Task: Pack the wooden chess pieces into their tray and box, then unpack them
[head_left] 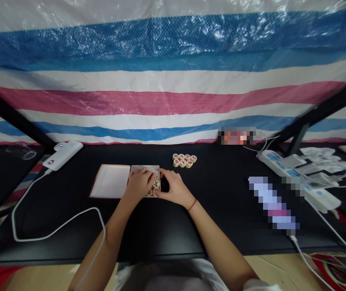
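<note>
A shallow hinged box (112,180) lies with its lid opened out to the left, the pale inside showing. Chinese chess pieces (156,184) with dark characters lie in its right half. Over this half is my left hand (140,182), fingers stretched out and covering part of the pieces. My right hand (175,188) grips the box's right side, thumb at the near corner and index finger at the far one. Beyond and to the right, two short rows of xiangqi pieces with red characters (183,163) rest on the black table (166,230).
A white power bank (63,155) with a trailing cable stands at the left. Power strips (300,178) with chargers and tangled cords occupy the right, near a blurred phone-like object (272,204). A striped plastic sheet (166,101) hangs behind the table.
</note>
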A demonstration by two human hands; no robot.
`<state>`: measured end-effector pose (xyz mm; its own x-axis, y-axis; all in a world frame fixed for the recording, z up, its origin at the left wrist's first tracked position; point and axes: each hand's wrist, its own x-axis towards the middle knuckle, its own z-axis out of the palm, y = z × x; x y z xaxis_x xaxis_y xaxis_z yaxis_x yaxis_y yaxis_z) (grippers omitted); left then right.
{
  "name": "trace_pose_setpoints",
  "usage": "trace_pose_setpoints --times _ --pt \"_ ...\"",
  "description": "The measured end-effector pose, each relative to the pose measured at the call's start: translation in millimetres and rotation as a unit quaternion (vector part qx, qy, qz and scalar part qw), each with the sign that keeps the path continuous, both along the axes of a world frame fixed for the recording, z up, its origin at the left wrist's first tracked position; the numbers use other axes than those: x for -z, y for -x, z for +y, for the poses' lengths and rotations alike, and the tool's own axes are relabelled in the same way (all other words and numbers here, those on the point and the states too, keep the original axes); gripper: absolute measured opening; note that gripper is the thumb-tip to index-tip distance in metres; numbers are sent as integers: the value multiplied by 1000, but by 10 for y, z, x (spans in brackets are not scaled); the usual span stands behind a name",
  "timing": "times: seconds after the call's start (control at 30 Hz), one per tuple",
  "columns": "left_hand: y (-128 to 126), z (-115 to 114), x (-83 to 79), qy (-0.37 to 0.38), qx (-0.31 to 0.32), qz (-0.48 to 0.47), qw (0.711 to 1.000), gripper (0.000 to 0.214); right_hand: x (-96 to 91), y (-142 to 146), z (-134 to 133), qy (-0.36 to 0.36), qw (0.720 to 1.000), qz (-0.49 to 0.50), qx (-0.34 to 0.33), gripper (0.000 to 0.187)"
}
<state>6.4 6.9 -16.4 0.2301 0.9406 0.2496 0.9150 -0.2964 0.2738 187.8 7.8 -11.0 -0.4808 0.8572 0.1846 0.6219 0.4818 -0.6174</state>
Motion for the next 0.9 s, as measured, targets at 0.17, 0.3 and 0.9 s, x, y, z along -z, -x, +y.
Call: trace_pose_setpoints --times 0.17,0.3,0.9 --pt "-38 -23 -86 31 -4 -63 998 12 17 -14 15 17 1000 15 3 68" --pt "-61 -46 -147 4 -1 -128 992 10 30 -19 24 10 996 89 14 54" --pt "-81 -77 -122 -140 -47 -395 906 15 137 -667 301 -3 885 268 382 47"
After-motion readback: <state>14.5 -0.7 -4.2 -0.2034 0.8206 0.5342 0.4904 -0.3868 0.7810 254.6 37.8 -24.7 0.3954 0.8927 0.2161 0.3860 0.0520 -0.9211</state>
